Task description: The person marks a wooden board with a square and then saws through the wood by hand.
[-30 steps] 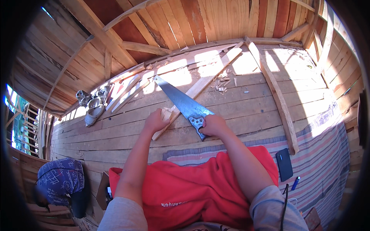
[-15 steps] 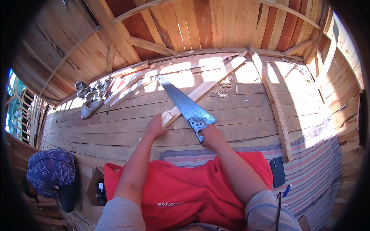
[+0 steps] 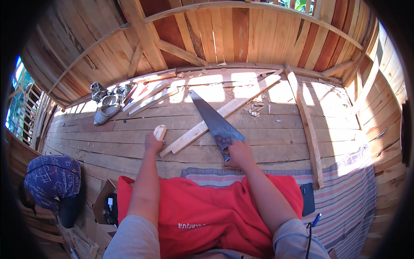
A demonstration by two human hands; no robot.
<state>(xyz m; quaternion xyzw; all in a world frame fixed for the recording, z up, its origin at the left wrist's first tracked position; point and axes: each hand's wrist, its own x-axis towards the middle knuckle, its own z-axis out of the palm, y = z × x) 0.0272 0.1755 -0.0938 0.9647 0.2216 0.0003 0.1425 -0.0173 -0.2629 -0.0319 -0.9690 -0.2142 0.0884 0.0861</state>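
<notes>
My left hand grips a short wooden block, held just left of the long piece of timber and apart from it. My right hand is wrapped round the handle of a hand saw, whose blade points away and to the left. The blade lies across the top of a long timber that runs diagonally over the plank floor. Its near end shows two pieces side by side, one reaching further out than the other.
A wooden beam lies to the right, over the edge of a striped mat. Clogs and wood strips lie at far left. A phone rests by my knee. Another person crouches at left.
My left hand has moved left off the long timber with the short block in its grip. The saw stays across the timber, its blade turned slightly.
</notes>
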